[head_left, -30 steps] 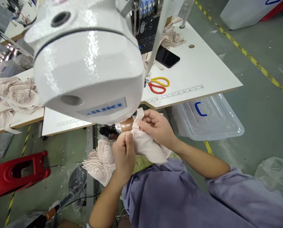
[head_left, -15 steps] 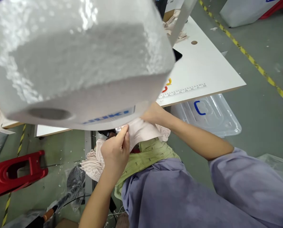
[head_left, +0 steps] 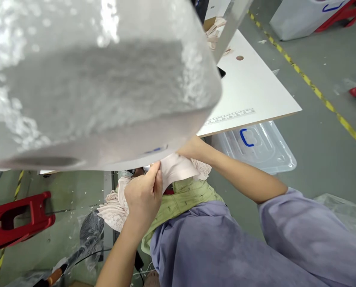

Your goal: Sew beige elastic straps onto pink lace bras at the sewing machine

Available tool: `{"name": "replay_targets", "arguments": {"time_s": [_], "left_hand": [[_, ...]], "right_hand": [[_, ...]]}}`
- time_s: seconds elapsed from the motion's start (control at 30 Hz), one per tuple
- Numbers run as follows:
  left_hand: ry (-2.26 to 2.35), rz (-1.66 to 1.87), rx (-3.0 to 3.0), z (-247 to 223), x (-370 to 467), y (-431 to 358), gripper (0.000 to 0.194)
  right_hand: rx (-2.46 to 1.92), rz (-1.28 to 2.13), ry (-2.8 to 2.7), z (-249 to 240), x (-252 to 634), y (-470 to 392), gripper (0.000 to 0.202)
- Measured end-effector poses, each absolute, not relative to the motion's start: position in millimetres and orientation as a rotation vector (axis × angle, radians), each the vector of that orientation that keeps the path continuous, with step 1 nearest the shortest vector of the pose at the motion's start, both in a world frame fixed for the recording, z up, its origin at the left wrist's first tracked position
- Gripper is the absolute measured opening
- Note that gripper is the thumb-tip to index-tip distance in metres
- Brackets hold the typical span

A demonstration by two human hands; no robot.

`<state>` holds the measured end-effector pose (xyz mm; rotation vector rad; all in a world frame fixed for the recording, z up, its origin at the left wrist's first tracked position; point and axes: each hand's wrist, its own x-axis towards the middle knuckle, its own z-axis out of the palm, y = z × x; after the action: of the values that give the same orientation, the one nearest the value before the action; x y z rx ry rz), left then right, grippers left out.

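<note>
A large, glossy white sewing machine head (head_left: 106, 87) fills the upper left of the view. Just under its lower edge, my left hand (head_left: 143, 193) is closed, thumb and fingers pinching the edge of a pale pink piece of fabric (head_left: 178, 169). My right hand (head_left: 191, 146) reaches in from the right at the fabric's far side, its fingers hidden behind the machine head. Pale lace (head_left: 113, 211) hangs in gathered folds left of my left wrist. More lace (head_left: 203, 168) shows at the fabric's right end. Green cloth (head_left: 192, 191) lies over my lap beneath the fabric.
The white table (head_left: 255, 87) carries a printed ruler (head_left: 233, 115) and pale fabric strips (head_left: 215, 32). A clear bin lid with a blue handle (head_left: 246, 137) sits below its edge. On the left floor are a red stool (head_left: 19, 221) and a dark plastic bag (head_left: 91, 231).
The camera view has shifted, so the machine head looks larger and lower and now covers the red and yellow items on the table. My hands keep nearly the same hold on the fabric.
</note>
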<state>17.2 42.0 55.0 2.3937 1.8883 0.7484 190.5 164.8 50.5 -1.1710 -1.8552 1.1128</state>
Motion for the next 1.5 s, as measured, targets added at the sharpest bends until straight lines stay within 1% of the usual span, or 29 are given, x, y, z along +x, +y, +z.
{"name": "replay_targets", "arguments": {"time_s": [0.17, 0.33, 0.53, 0.77, 1.17, 1.4, 1.5], "left_hand": [[1.897, 0.760, 2.478, 57.2, 12.9, 40.7, 0.030], [1.840, 0.773, 2.560, 58.7, 9.4, 41.0, 0.029], [1.921, 0.809, 2.499, 60.7, 7.2, 40.9, 0.030], [1.816, 0.858, 2.488, 56.9, 9.5, 42.6, 0.027], [1.760, 0.853, 2.513, 59.7, 15.3, 44.7, 0.026], [1.829, 0.830, 2.467, 58.1, 13.0, 41.6, 0.027], [1.834, 0.869, 2.284, 59.7, 15.3, 42.4, 0.028]], "right_hand": [[-1.157, 1.134, -1.812, 49.3, 190.4, 162.5, 0.016], [-1.157, 1.149, -1.773, 48.6, 191.4, 159.7, 0.014], [-1.113, 1.116, -1.756, 45.7, 189.5, 157.4, 0.011], [-1.149, 1.053, -1.783, 44.2, 191.5, 159.0, 0.011], [-1.167, 1.157, -1.754, 51.9, 198.5, 153.3, 0.014], [-1.184, 1.146, -1.707, 47.7, 202.6, 151.2, 0.015], [-1.180, 1.193, -1.678, 48.9, 199.9, 149.0, 0.015]]}}
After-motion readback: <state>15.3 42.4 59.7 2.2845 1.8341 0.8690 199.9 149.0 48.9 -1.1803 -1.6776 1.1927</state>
